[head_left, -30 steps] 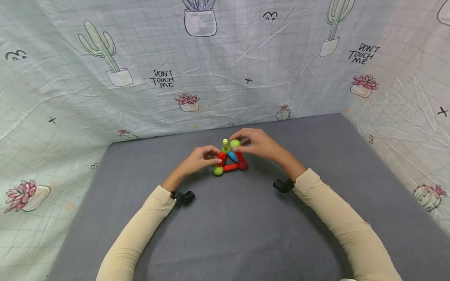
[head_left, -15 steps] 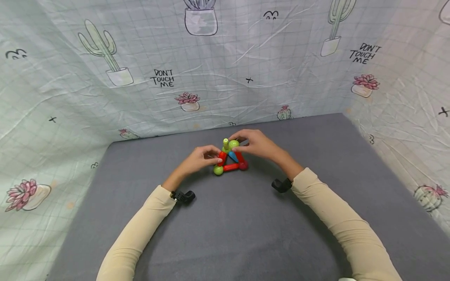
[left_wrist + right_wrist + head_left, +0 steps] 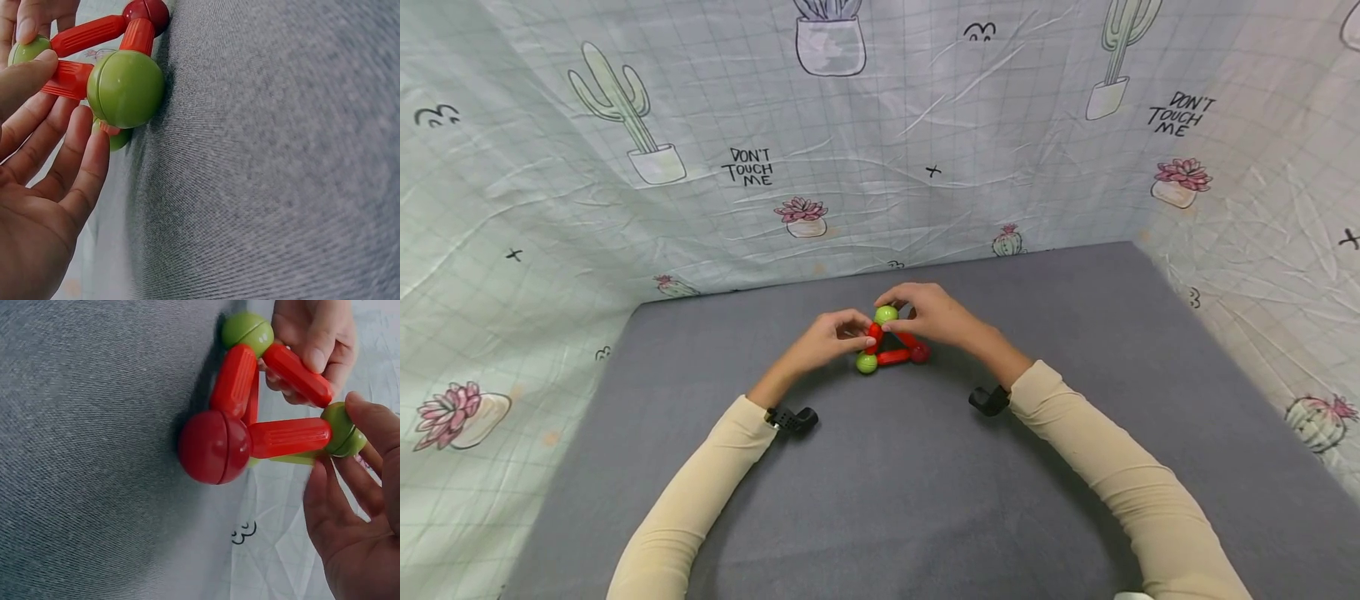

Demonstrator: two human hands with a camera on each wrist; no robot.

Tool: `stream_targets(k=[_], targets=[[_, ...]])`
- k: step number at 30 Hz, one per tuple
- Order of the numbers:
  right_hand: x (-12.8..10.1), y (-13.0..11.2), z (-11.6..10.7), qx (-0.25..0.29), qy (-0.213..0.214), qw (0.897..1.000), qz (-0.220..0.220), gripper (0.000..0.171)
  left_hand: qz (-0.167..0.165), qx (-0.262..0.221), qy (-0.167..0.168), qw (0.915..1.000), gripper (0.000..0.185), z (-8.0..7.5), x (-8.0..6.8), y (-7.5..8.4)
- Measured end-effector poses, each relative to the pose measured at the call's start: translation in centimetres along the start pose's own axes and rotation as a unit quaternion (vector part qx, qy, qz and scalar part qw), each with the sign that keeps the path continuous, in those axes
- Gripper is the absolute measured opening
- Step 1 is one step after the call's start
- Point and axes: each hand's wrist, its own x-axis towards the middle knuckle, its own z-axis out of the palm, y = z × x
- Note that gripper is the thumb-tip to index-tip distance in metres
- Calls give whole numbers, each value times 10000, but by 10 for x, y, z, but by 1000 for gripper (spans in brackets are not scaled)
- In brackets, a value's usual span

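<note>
A small frame of magnetic rods and balls stands on the grey table. My left hand pinches a slanting red rod, its lower end at a light green ball. Thumb and fingers of my right hand grip the top green ball, where that rod and a second red rod come together. The second rod rises from a dark red ball. Along the table a third red rod joins the two front balls. Lower behind, another green ball is partly covered.
A yellow-green rod shows behind the frame in the right wrist view. The grey table reaches back to a cactus-print cloth. Black wrist cameras sit at both cuffs.
My right hand has moved left and slightly down with the green ball, bringing it to the top of the left rod. The blue rod and upright green rod are now out of sight.
</note>
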Motion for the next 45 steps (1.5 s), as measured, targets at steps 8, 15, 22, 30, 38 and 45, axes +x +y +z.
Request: stream_targets(k=[8, 15, 22, 30, 38, 45], targets=[[1, 5, 2, -19, 263, 9994, -214, 37, 71, 64, 18, 10000, 20, 0, 5, -21], [1, 7, 3, 491, 87, 9987, -141, 39, 66, 134, 14, 9999, 19, 2, 5, -19], [1, 7, 3, 593, 30, 9982, -52, 36, -6, 232, 46, 9997, 18, 2, 4, -18], [4, 8, 3, 351, -162, 9992, -131, 32, -21, 284, 65, 9996, 20, 2, 3, -17], [4, 8, 2, 376, -179, 9989, -209, 33, -57, -303, 661, 9973, 23, 5, 4, -8], [1, 6, 1, 389, -85, 9985, -387, 33, 449, 798, 992, 9908, 31, 7, 14, -12]])
